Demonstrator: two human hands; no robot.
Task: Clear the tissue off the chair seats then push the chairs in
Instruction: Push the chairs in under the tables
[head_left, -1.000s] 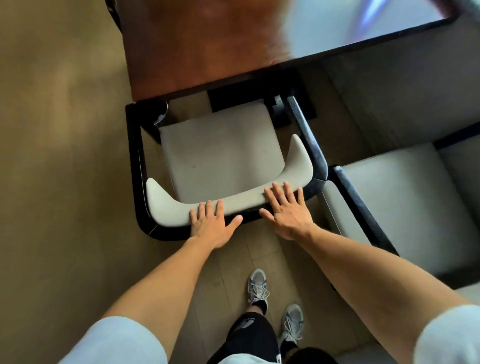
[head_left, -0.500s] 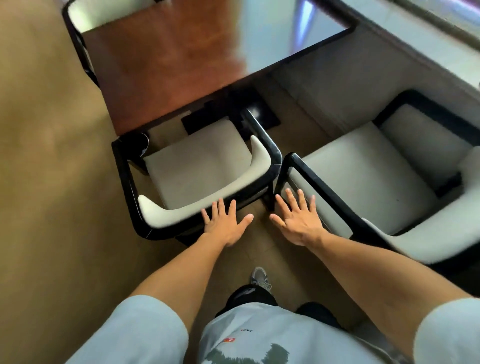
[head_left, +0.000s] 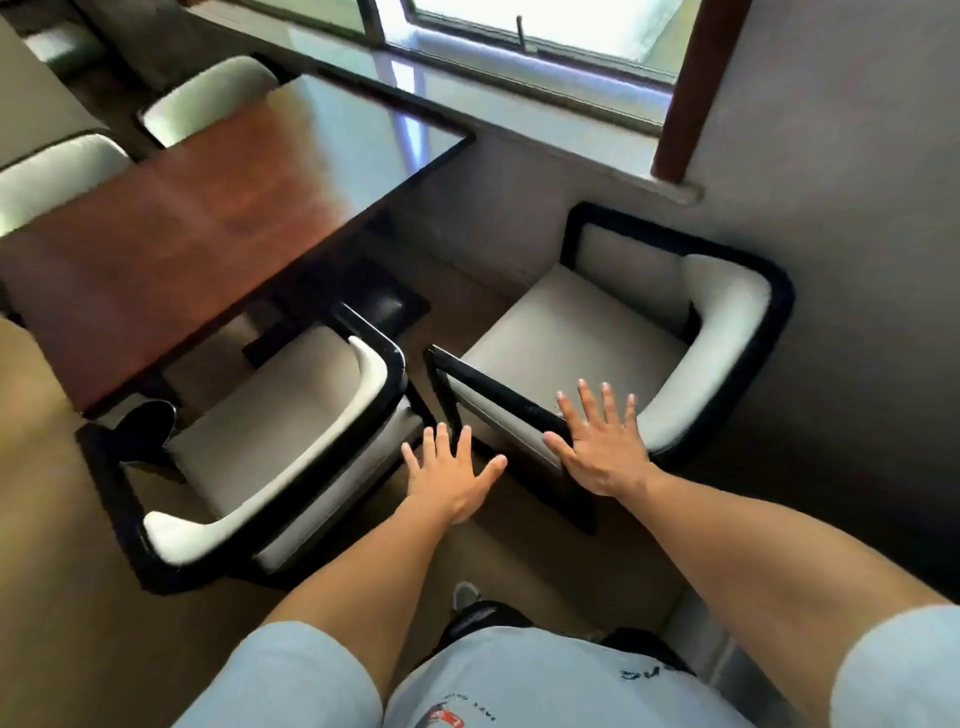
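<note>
Here we see the wooden table (head_left: 171, 218) at left, with the near armchair (head_left: 270, 457) pushed partly under its edge, seat bare. Our left hand (head_left: 452, 478) hovers with fingers spread, just beside that armchair's corner, holding nothing. Our right hand (head_left: 602, 447) is also spread flat, palm over the black arm rail of the second armchair (head_left: 597, 332), which stands apart from the table near the wall, seat bare. No tissue is visible.
</note>
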